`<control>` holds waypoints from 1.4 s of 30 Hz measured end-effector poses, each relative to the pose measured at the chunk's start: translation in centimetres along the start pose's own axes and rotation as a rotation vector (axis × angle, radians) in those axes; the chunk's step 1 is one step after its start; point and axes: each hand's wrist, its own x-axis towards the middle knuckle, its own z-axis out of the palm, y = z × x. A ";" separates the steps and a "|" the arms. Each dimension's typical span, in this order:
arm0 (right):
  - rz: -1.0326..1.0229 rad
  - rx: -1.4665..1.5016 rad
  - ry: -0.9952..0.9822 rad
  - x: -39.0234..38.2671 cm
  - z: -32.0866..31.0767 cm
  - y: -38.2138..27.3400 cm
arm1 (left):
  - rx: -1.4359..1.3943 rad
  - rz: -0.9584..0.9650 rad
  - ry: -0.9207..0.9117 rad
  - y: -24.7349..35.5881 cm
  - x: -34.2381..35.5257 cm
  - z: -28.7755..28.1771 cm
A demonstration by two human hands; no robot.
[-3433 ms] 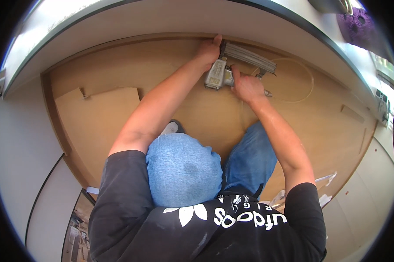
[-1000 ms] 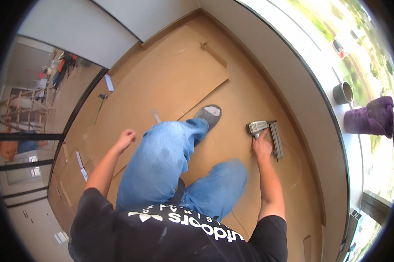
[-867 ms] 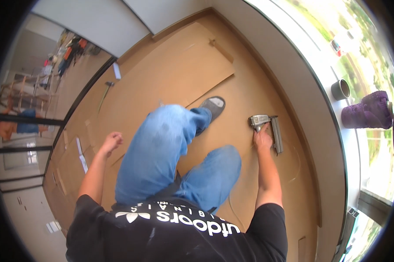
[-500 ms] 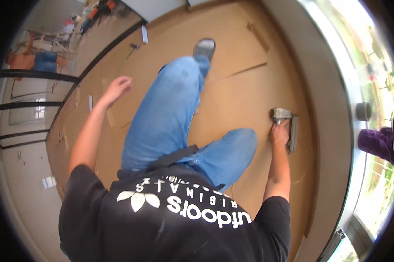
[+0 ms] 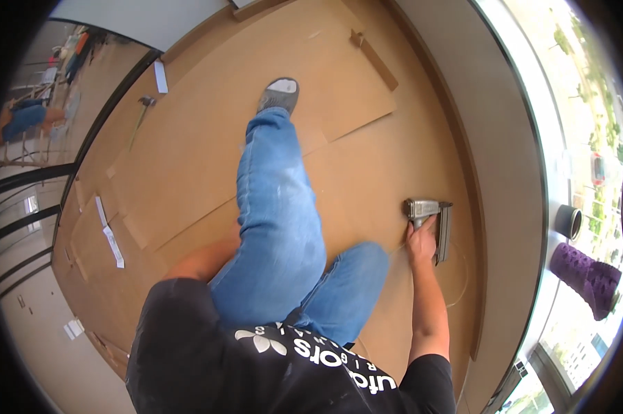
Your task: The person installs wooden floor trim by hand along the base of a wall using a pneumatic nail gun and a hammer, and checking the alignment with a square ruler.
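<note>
My right hand (image 5: pixel 422 243) is wrapped round the grip of a grey metal nail gun (image 5: pixel 429 208), with its long magazine on the far right side of my hand. The tool is over brown sheeting (image 5: pixel 366 179) that covers the floor, to the right of my bent right knee (image 5: pixel 366 265); I cannot tell whether its nose touches anything. A thin pale hose curves over the sheeting beside my right forearm. My left forearm (image 5: pixel 208 259) passes behind my raised left leg (image 5: pixel 277 207), which hides the hand and its fingers.
A hammer (image 5: pixel 144 103) and white strips (image 5: pixel 110 238) lie on the sheeting at left. A brown strip (image 5: pixel 377 58) lies ahead. Dark-framed glass panels stand at left. On the window ledge at right are a dark cylinder (image 5: pixel 568 222) and a purple cloth item (image 5: pixel 587 276).
My left hand, free in the air at left before, has gone down behind my left leg. The view has shifted. The nail gun stays in my right hand.
</note>
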 end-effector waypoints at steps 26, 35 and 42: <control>-0.742 0.423 0.250 19.1 -31.7 -30.4 | -0.333 0.817 0.515 10.9 5.6 -55.3; -0.192 0.659 0.064 22.4 -28.9 -28.8 | -0.466 1.299 0.107 28.2 25.1 -61.7; 0.100 0.475 0.215 27.0 -30.0 -31.0 | -0.960 0.612 0.354 32.8 47.9 -67.4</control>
